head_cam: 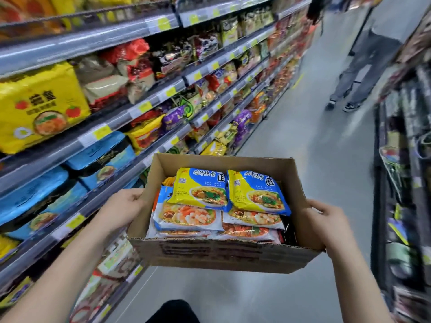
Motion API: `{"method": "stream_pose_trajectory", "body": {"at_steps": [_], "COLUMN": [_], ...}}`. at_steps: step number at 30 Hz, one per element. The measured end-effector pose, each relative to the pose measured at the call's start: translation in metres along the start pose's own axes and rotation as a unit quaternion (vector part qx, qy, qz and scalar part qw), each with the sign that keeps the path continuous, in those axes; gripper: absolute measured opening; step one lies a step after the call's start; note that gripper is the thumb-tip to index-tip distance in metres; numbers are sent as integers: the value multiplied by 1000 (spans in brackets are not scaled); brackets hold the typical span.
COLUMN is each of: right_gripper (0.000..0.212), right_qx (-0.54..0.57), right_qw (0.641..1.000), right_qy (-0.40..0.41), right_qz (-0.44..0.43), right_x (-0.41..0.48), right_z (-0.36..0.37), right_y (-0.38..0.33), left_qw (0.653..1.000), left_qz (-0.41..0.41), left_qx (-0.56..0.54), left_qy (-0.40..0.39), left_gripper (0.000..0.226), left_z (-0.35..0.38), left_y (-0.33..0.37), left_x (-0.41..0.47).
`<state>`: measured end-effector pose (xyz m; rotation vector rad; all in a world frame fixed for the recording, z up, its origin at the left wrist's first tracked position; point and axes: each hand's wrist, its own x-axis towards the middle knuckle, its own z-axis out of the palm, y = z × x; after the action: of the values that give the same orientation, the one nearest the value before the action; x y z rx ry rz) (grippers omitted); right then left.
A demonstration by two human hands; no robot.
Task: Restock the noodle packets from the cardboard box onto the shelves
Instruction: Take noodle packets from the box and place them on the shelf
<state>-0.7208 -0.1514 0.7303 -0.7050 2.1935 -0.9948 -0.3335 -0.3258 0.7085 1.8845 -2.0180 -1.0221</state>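
Shelves [77,43], noodle packets [200,190] filling cardboard box [221,255], left hand [123,208], right hand [326,220] gripping sides

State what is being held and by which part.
The cardboard box, carried by both hands: the left hand grips its left side wall and the right hand its right side wall.

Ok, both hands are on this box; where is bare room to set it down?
The bare grey floor between the left shelves and the right racks, under and beyond the cardboard box. The shelves are packed to their edges; a person stands farther down.
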Motion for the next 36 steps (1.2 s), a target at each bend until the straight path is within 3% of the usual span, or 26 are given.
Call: {"method": "stream_pose_trajectory", "body": {"at_steps": [3, 6, 10, 12, 19, 23, 30, 36], "right_gripper": [41, 24, 36, 34, 30, 26, 44, 37], "right_qx": [29, 33, 38, 58, 69, 68, 65, 60], "right_qw": [999, 997, 993, 989, 976, 973, 964, 971], "right_qy": [30, 61, 95, 107, 173, 188, 227, 199], "right_qz": [21, 30, 67, 87, 113, 115, 120, 117], "right_x": [16, 29, 63, 84, 150, 185, 277, 389], "right_z": [-11, -15, -15, -12, -9, -17, -39, -87], "right_y": [0, -9, -14, -13, -40, -59, -68, -80], "left_qw": [1000, 999, 993, 990, 978, 969, 967, 970], "left_qz": [12, 41, 93, 107, 164, 200, 192, 181], "left_qx": [23, 27, 28, 29, 60, 77, 91, 43], "left_qy": [2, -19, -69, -89, -115, -119, -139, -155], "left_gripper": [22, 19, 35, 25, 23, 33, 24, 22], "left_z": [6, 13, 20, 26, 29, 32, 62, 100], "left_y": [28, 56, 87, 103, 169, 212, 287, 364], "left_x": [36, 76, 143, 173, 281, 327, 403, 466]}}
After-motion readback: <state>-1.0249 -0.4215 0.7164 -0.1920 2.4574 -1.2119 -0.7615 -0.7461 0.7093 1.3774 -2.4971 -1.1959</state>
